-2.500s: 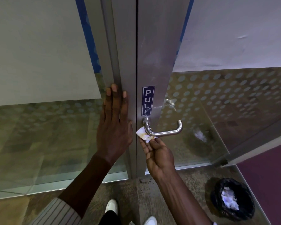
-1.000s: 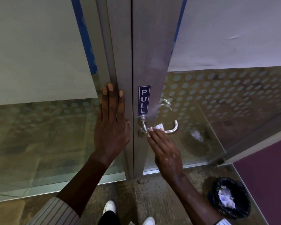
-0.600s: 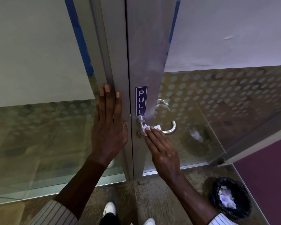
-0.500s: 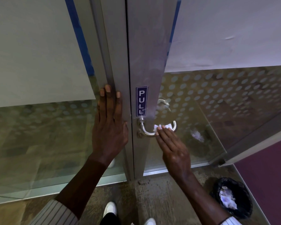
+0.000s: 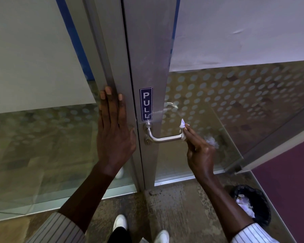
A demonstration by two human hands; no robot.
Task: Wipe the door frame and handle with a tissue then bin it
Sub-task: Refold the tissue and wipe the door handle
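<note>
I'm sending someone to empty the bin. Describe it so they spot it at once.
Start at the metal door post with the blue PULL sign and lever handle, then look down and right along the concrete floor. The bin stands there against the glass panel's foot, by the purple floor. It is round, lined with a black bag, and holds crumpled white tissues.

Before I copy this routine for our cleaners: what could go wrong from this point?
The tissue is a small wad pinched in the right hand at the free end of the handle; it could slip off and drop. The left hand, flat on the door frame, may leave fresh smudges. The bin sits low to the right, so a toss could miss.
</note>
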